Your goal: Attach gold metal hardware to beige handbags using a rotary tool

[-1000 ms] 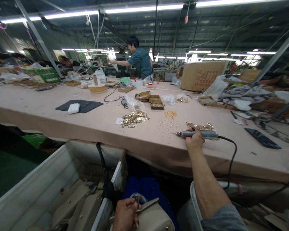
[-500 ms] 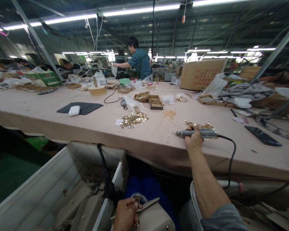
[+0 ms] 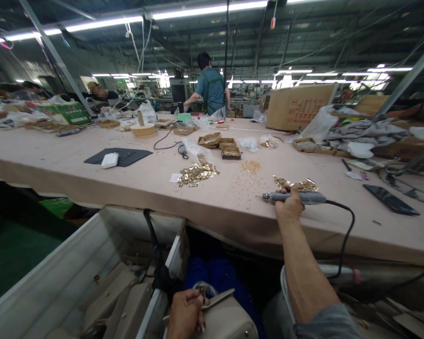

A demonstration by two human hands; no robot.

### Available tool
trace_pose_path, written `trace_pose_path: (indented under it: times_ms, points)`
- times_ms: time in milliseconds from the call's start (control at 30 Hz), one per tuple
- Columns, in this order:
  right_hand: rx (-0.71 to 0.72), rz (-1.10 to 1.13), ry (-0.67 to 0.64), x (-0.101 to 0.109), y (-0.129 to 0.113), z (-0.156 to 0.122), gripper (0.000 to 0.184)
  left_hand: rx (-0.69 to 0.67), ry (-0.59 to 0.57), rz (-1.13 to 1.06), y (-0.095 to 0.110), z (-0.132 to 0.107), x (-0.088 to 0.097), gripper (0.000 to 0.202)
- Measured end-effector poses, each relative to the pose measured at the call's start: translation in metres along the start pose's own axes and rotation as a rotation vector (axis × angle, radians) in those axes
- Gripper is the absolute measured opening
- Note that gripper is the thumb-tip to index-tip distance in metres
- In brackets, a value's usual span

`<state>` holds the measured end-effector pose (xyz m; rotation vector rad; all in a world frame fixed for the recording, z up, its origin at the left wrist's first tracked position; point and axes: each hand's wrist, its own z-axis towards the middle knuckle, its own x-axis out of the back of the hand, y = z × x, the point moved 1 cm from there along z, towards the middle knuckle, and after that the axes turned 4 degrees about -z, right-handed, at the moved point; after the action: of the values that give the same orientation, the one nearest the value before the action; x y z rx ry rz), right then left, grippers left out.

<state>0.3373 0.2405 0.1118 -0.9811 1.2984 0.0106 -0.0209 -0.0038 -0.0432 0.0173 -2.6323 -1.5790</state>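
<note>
Head view: left hand (image 3: 186, 311) pinched gold fitting (image 3: 202, 294) by beige handbag (image 3: 229, 321) at lap (image 3: 212, 273); right hand (image 3: 289, 205) gripped electric screwdriver (image 3: 313, 197) at bench (image 3: 141, 187) (tip (image 3: 259, 196) well apart). Likely fastening step; next move called for tip lined up with fitting.

bag (image 3: 229, 318): beige | screwdriver (image 3: 313, 198): grey | metal plates (image 3: 197, 174): gold | trousers (image 3: 212, 273): blue | tablecloth (image 3: 127, 186): pinkish

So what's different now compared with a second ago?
The co-worker beyond the table has turned away and lowered the outstretched arm; the white item it held no longer shows. The right hand still grips the corded tool, and the left hand still holds a gold-coloured piece by the beige bag.
</note>
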Motion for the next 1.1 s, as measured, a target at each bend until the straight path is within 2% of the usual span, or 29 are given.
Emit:
trace_pose_path:
  times_ms: [333,700,867,1000,1100]
  points:
    - [0.033,-0.046,0.001,0.004,0.003,0.001,0.047,0.021,0.033,-0.043,-0.003,0.001,0.002,0.037]
    - [0.033,-0.047,0.014,0.002,0.002,-0.002,0.044,-0.001,0.011,-0.059,-0.010,0.005,0.005,0.038]
    - [-0.005,-0.011,-0.042,0.000,-0.004,-0.003,0.040,-0.026,0.010,-0.058,-0.008,0.005,0.005,0.035]
    - [-0.070,0.026,-0.165,-0.002,-0.019,-0.018,0.033,-0.016,0.026,-0.060,-0.006,0.006,0.003,0.032]
    - [-0.123,0.050,-0.223,0.002,-0.032,-0.051,0.022,-0.002,0.038,-0.062,0.001,-0.002,0.000,0.028]
